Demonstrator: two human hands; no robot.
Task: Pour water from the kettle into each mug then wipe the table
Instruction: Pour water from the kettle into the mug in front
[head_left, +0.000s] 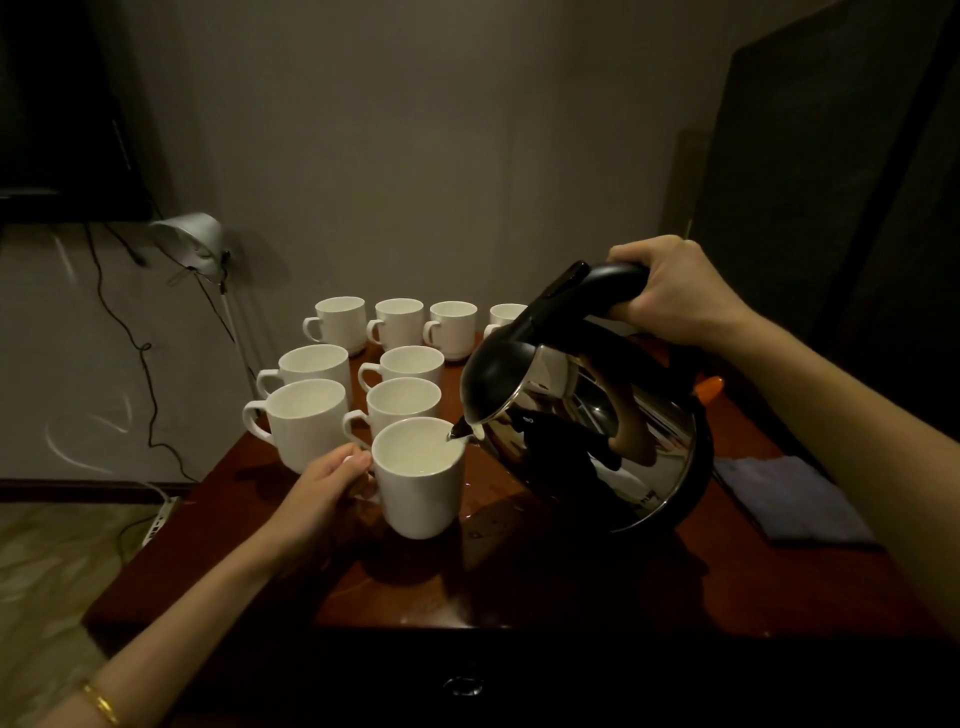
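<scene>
A shiny steel kettle (597, 421) with a black lid and handle is tilted to the left, its spout over the rim of the nearest white mug (421, 483). My right hand (670, 291) grips the kettle's black handle from above. My left hand (332, 478) holds that mug by its handle on the dark red table (571, 582). Water shows inside the mug. Several more white mugs (306, 415) stand in rows behind it, towards the wall.
A folded blue-grey cloth (789, 499) lies on the table's right side, under my right forearm. An orange object (709, 388) peeks out behind the kettle. A lamp (192, 239) and cables hang left of the table; a power strip (158, 519) lies on the floor.
</scene>
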